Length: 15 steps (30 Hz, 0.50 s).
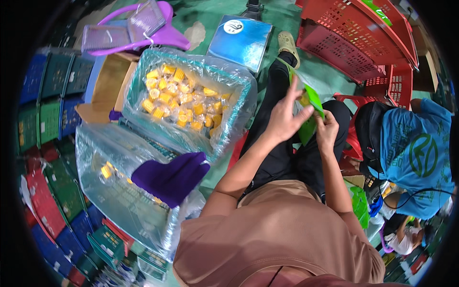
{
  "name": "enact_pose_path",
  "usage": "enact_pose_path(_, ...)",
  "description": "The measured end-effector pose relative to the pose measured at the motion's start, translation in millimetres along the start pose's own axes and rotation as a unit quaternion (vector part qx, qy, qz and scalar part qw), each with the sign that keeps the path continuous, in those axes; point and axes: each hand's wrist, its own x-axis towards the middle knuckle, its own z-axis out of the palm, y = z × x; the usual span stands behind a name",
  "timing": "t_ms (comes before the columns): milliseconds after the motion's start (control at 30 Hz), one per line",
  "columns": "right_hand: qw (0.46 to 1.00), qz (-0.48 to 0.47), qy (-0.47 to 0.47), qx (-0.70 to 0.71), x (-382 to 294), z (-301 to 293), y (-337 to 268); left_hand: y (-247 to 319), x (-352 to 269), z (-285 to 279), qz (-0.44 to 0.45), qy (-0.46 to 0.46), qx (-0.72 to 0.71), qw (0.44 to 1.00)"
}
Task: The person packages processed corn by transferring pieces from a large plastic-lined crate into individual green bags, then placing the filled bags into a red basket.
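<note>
A bright green plastic bag [309,131] with a see-through part hangs over my lap. My right hand [327,131] pinches its edge between thumb and fingers. My left hand [287,116] is at the bag's other side, thumb and fingers spread; the thumb overlaps the bag, and whether it grips is unclear. A bit of yellow shows at the bag beside the left fingers. To the left stands a teal crate [235,95] lined with clear plastic. Inside it lie several yellow corn pieces [179,97] in clear wrappers.
A second plastic-lined crate [118,211] has a purple cloth [170,177] on its edge. Beyond are a cardboard box [107,82], a purple stool [163,34] with clear trays, and a blue scale platform [238,39]. Red baskets [344,50] stand front right; a person [416,143] sits at right.
</note>
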Motion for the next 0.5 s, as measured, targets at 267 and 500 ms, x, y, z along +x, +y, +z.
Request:
enact_pose_path(267, 0.995, 0.094, -0.016, 0.023, -30.3, -68.8, 28.9, -20.9, -68.5, 82.2, 0.037, -0.104, 0.307, 0.945)
enact_pose_path(500, 0.993, 0.031, 0.097, -0.068, -53.3, -85.3, 38.2, -21.0, -72.1, 109.4, -0.033, -0.168, 0.27, 0.947)
